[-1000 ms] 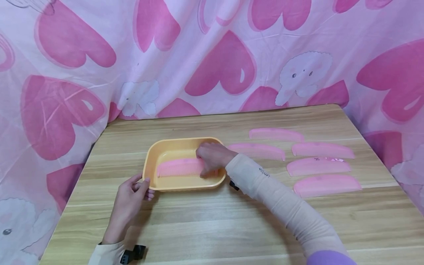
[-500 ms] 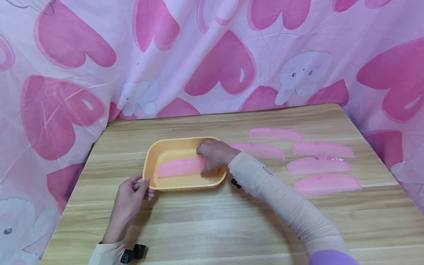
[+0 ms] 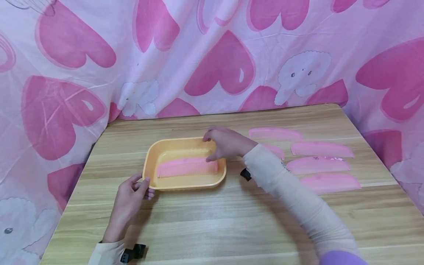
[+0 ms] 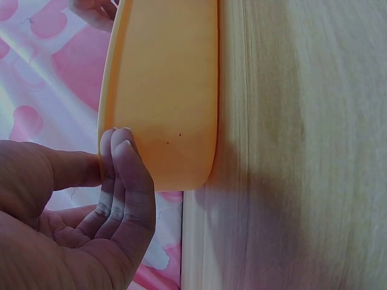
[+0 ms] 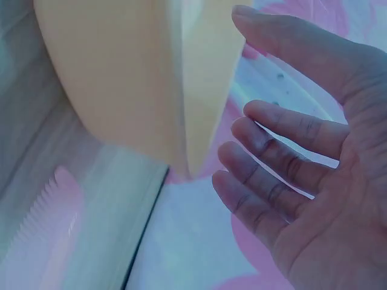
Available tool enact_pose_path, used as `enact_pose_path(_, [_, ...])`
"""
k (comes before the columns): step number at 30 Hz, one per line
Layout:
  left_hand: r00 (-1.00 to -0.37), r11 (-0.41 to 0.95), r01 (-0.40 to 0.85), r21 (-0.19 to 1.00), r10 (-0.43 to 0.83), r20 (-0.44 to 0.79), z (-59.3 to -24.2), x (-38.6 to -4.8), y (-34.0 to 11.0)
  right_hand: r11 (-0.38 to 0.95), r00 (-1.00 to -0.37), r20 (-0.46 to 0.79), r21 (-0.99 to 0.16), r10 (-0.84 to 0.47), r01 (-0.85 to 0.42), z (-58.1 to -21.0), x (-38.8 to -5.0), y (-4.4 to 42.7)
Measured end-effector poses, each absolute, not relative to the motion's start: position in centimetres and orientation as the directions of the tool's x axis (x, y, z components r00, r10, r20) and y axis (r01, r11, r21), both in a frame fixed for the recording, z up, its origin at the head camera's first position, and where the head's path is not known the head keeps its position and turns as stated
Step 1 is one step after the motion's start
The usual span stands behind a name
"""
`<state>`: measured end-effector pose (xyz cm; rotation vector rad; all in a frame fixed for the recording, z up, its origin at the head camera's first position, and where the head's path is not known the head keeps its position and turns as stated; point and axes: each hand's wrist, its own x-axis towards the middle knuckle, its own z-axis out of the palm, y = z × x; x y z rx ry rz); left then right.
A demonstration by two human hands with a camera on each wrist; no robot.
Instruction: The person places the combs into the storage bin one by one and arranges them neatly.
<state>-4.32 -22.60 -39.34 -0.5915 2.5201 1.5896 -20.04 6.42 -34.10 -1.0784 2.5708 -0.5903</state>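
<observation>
The left hand [image 3: 130,197] pinches the left end of a yellow tray [image 3: 190,187]; the right hand [image 3: 228,142], fingers parted, hangs over its right end. One pink comb [image 3: 185,168] lies inside the tray, five more combs [image 3: 322,149] to the right.

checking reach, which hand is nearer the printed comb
Right. The right hand is left of the printed comb, at the far right corner of the tray; the left hand is farther left, gripping the tray's near left corner.

Pink heart-print curtain [image 3: 205,48], pale wood-grain table [image 3: 198,224], soft light
</observation>
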Motion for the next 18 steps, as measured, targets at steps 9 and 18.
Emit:
enact_pose_path(9, [-0.910, 0.367, -0.399, 0.840, -0.271, -0.314, -39.3, -4.3, -22.7, 0.615, -0.695, -0.039, -0.503, -0.718, -0.607, -33.3, -20.9, 9.6])
enact_pose_path(18, [-0.912, 0.378, -0.394, 0.838, -0.273, -0.305, -39.4, -4.3, -22.6, 0.629, -0.724, -0.006, -0.500, -0.690, -0.596, -33.6, -21.4, 12.9])
